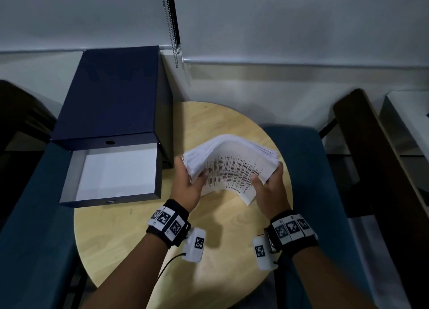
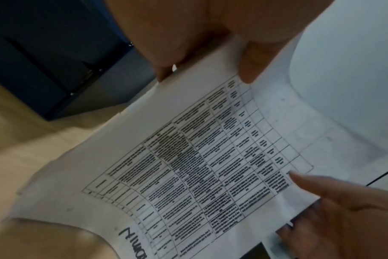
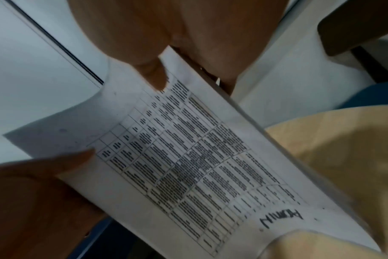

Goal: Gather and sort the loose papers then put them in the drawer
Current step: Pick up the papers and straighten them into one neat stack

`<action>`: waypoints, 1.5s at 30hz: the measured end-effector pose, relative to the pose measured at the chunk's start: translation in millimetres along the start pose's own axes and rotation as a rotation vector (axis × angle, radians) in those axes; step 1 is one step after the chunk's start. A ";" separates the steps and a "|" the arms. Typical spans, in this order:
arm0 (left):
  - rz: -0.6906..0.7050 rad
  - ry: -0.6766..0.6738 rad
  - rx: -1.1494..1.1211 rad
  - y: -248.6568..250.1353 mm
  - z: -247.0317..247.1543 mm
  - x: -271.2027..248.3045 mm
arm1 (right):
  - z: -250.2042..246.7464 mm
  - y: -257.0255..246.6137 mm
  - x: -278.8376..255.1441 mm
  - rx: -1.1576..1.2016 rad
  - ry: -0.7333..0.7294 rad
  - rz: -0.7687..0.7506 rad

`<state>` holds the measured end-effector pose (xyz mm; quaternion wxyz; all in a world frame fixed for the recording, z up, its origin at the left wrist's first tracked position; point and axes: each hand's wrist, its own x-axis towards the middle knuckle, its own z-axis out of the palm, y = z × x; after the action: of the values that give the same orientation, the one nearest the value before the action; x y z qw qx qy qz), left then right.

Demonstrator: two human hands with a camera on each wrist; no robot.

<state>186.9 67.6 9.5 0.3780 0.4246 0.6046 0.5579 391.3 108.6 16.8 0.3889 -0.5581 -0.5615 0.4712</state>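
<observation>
Above the round wooden surface [image 1: 144, 234], a thick stack of papers [image 1: 234, 167] is held in the air between both hands, its top sheet a printed table with a handwritten word near the lower edge. On the stack's left end, the left hand [image 1: 188, 185] grips with the thumb on the top sheet and the fingers [image 1: 180, 167] curled round the edge and under it. At the right end, the right hand [image 1: 270, 190] clamps the stack the same way, thumb on the printed sheet and fingers wrapped beneath. From the left wrist view, the papers [image 2: 210, 157] bow downward in the middle, and the right wrist view shows the stack's layered edge [image 3: 233, 105] running beside the palm. Left of the hands, a dark blue drawer [image 1: 111, 174] stands pulled out of its dark blue box [image 1: 109, 95], showing a white inside. Blue chairs [image 1: 308, 169] stand at either side of the surface, and a beaded blind chain [image 1: 170, 25] hangs against the wall behind.
</observation>
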 end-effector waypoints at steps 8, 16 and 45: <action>0.122 0.149 -0.132 36.9 -5.9 13.3 | -4.1 -47.3 10.1 0.182 0.172 -0.144; 0.061 0.183 -0.164 38.9 1.3 19.9 | 5.5 -52.5 21.8 0.186 0.342 -0.039; 0.076 0.196 -0.238 31.3 -4.0 32.7 | 7.8 -52.1 29.5 0.129 0.320 -0.153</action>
<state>174.4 97.3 41.5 0.3433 0.3430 0.5518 0.6783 368.1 140.6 62.5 0.5429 -0.5557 -0.5018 0.3804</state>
